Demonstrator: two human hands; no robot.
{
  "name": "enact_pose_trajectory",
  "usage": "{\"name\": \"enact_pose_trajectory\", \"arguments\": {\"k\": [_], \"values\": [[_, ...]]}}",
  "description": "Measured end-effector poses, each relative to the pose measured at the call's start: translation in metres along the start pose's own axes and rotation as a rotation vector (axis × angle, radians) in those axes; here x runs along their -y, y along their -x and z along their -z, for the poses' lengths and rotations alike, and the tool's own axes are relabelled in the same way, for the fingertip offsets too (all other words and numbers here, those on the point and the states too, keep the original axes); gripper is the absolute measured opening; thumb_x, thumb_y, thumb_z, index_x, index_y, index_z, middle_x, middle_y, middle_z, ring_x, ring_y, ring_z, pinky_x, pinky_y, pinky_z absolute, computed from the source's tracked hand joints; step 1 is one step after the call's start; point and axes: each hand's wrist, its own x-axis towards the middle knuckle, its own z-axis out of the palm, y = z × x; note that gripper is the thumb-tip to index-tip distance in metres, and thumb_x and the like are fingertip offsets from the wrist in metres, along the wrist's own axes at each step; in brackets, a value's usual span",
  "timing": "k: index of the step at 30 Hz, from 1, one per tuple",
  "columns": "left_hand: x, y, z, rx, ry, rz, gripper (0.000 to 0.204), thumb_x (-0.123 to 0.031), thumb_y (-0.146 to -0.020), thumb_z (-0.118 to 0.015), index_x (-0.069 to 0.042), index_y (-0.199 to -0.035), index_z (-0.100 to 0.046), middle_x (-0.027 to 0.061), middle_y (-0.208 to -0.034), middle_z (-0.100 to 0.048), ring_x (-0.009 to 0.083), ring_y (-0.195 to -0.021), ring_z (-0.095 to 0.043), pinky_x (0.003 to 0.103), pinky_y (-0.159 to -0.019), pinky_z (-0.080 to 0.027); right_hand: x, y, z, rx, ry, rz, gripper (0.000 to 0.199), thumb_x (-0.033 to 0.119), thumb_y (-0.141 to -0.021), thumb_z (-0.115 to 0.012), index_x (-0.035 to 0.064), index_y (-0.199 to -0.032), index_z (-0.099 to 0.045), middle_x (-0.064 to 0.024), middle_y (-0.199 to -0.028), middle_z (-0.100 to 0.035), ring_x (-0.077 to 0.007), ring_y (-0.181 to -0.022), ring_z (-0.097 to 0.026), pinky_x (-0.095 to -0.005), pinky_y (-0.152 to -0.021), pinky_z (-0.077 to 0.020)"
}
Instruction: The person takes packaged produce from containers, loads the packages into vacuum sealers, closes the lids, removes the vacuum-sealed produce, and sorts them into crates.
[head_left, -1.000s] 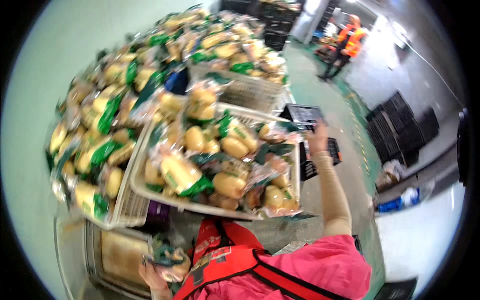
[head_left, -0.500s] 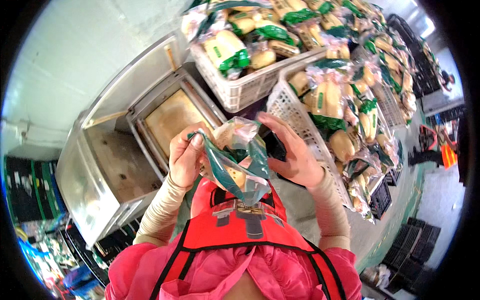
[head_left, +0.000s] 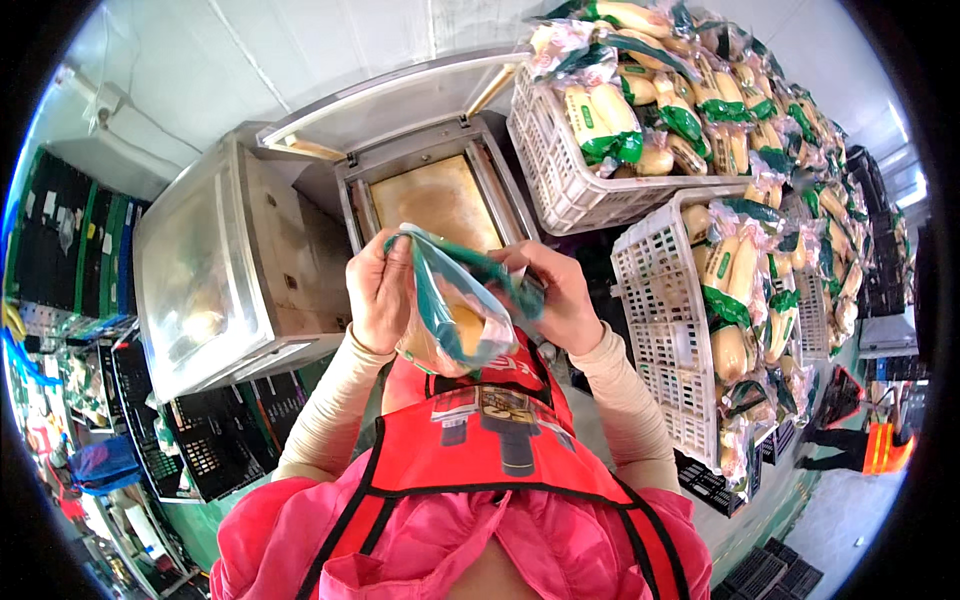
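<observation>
In front of my apron, both hands hold a clear plastic bag (head_left: 450, 320) with a green band, its mouth spread wide. My left hand (head_left: 380, 290) pinches the left side of the rim between thumb and fingers. At the right side, the curled fingers of my right hand (head_left: 560, 295) grip the green rim. Inside lies a pale yellow piece, mostly hidden by the plastic. Beyond my hands stands a metal machine (head_left: 430, 200) with its lid raised and a tan flat plate inside.
A white crate (head_left: 560, 200) heaped with bagged pale lotus roots stands at the far right; another white crate (head_left: 660, 370) of them is nearer. To the left is a metal-framed cabinet (head_left: 200, 270), with black crates (head_left: 215, 440) below it. A person in an orange vest (head_left: 885, 448) is at the far right.
My right hand has gone from spread fingers beside the bag to gripping its rim. The bag's mouth has opened wider. My view has turned, so the machine and crates appear farther right.
</observation>
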Motion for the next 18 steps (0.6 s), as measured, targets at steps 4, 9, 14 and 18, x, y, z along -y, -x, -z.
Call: {"name": "enact_pose_trajectory", "arguments": {"k": [4,9,14,18], "values": [[0.009,-0.003,0.025,-0.146,-0.384,-0.224,0.024,-0.013,-0.097,-0.039,0.004,-0.1,-0.055,0.0089,-0.089,-0.063,0.0131,-0.077,-0.06,0.022,-0.068,-0.048,-0.032,0.002,0.003,-0.262,0.2,-0.199,0.021,0.01,-0.076,-0.07,-0.001,-0.091,-0.06,-0.0021,-0.078,-0.061,-0.0074,-0.072,-0.055,-0.0219,-0.062,-0.0445],[0.021,-0.019,0.045,-0.349,-0.076,0.014,0.022,-0.011,-0.095,-0.041,0.0,-0.084,-0.057,-0.0037,-0.07,-0.054,0.0013,-0.062,-0.044,0.017,-0.055,-0.037,-0.044,0.024,0.041,-0.646,-0.168,-0.425,0.022,0.014,-0.081,-0.067,-0.0012,-0.095,-0.06,-0.0027,-0.084,-0.062,-0.0092,-0.073,-0.058,-0.0236,-0.06,-0.0481],[0.064,-0.056,0.076,-0.488,-0.058,0.027,0.02,-0.014,-0.093,-0.048,-0.002,-0.08,-0.058,-0.0058,-0.069,-0.052,0.0009,-0.062,-0.041,0.018,-0.053,-0.034,-0.045,0.061,0.064,-0.897,-0.241,-0.594,0.025,0.011,-0.082,-0.064,0.0037,-0.104,-0.054,-0.0023,-0.09,-0.06,-0.0092,-0.07,-0.058,-0.0218,-0.051,-0.0477],[0.105,-0.097,0.09,-0.583,-0.007,0.07,0.017,-0.012,-0.091,-0.051,-0.003,-0.081,-0.059,-0.0059,-0.071,-0.053,0.0011,-0.062,-0.041,0.019,-0.053,-0.034,-0.071,0.093,0.084,-0.881,-0.241,-0.754,0.026,0.008,-0.08,-0.064,0.0054,-0.105,-0.055,-0.0013,-0.085,-0.06,-0.0112,-0.064,-0.059,-0.0235,-0.047,-0.0482]]}}
